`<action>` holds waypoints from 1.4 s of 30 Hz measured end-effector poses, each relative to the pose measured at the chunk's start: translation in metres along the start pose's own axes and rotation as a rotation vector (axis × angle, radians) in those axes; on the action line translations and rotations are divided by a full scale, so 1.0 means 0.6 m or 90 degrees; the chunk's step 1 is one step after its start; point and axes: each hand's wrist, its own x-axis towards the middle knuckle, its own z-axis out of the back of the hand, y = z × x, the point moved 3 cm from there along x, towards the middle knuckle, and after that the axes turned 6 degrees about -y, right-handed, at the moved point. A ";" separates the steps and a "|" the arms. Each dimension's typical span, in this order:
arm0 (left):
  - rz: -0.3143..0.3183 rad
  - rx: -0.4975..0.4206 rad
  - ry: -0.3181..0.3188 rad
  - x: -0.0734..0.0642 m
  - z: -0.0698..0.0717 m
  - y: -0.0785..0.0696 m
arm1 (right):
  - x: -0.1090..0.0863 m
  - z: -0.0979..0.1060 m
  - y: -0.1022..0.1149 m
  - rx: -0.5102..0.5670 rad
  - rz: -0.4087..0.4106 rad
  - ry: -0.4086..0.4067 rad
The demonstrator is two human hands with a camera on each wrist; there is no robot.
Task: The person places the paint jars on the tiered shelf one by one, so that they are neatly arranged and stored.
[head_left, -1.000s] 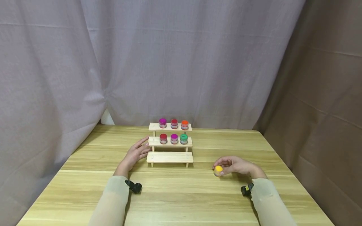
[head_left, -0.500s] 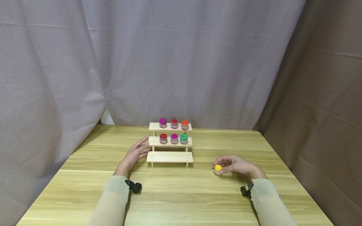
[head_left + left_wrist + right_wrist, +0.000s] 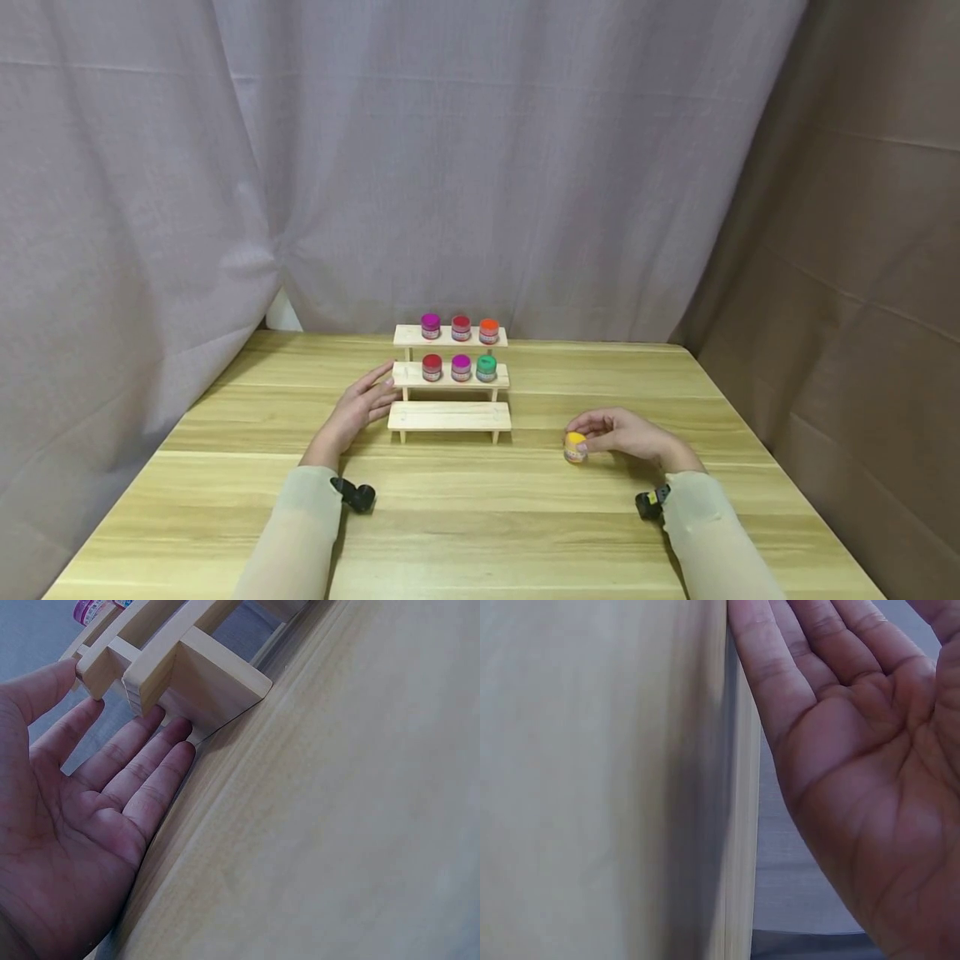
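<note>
My right hand [image 3: 626, 433] holds a small yellow-lidded paint jar [image 3: 575, 447] between thumb and fingers, right of the wooden rack. In the right wrist view the palm [image 3: 870, 780] shows, but the jar is out of frame. With fingers extended, my left hand [image 3: 356, 414] touches the left side of the three-tier wooden rack [image 3: 450, 416]; in the left wrist view its fingertips meet the rack's end pieces [image 3: 214, 682]. On the top tier stand a purple jar [image 3: 431, 326], a red jar [image 3: 461, 328] and an orange jar [image 3: 489, 331]. The middle tier bears a red jar [image 3: 432, 367], a purple jar [image 3: 461, 367] and a green jar [image 3: 486, 367].
The wooden table [image 3: 480, 525] spreads under both arms. A grey curtain [image 3: 480, 167] hangs behind it, with a darker brownish curtain [image 3: 862, 292] along the right. Small black cameras sit at both wrists.
My right hand has shifted slightly away from me and to the left with the yellow-lidded jar, which now stands more upright. The left hand stays at the rack.
</note>
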 end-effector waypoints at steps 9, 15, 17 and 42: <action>0.002 -0.009 -0.003 0.001 -0.001 0.000 | 0.003 0.000 -0.003 0.007 -0.001 -0.006; -0.010 0.004 0.009 0.000 -0.001 0.002 | 0.002 0.002 -0.003 0.005 0.014 -0.011; -0.010 0.003 0.011 0.000 -0.001 0.002 | 0.002 0.003 0.000 0.007 0.011 -0.015; -0.005 0.003 0.014 -0.002 -0.002 0.000 | 0.048 0.010 0.052 -0.051 0.007 -0.065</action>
